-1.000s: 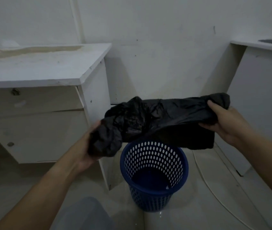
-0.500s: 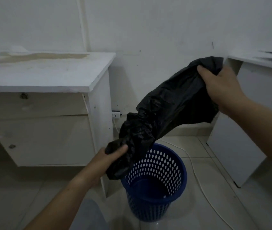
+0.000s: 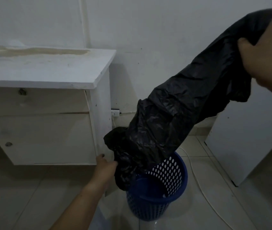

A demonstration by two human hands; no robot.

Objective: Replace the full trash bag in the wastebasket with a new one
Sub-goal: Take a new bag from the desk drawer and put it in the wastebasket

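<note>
A crumpled black trash bag (image 3: 178, 107) stretches diagonally from the upper right down to the lower middle. My right hand (image 3: 262, 58) grips its upper end high at the right edge. Low down, my left hand (image 3: 104, 170) holds the bag's lower bunched end, just left of the rim of the blue perforated wastebasket (image 3: 170, 185). The bag's lower end hangs over the basket's left rim and hides part of its opening. The basket stands upright on the floor, and what shows of its inside looks bare.
A white desk with drawers (image 3: 45, 103) stands close to the left of the basket. A white cabinet (image 3: 248, 146) is to the right. A wall socket (image 3: 115, 112) and a white cable (image 3: 198, 178) run behind the basket on the tiled floor.
My right hand has lifted the bag's upper end higher and further right, stretching the bag out. My left hand has gone lower with the other end, down beside the basket's rim.
</note>
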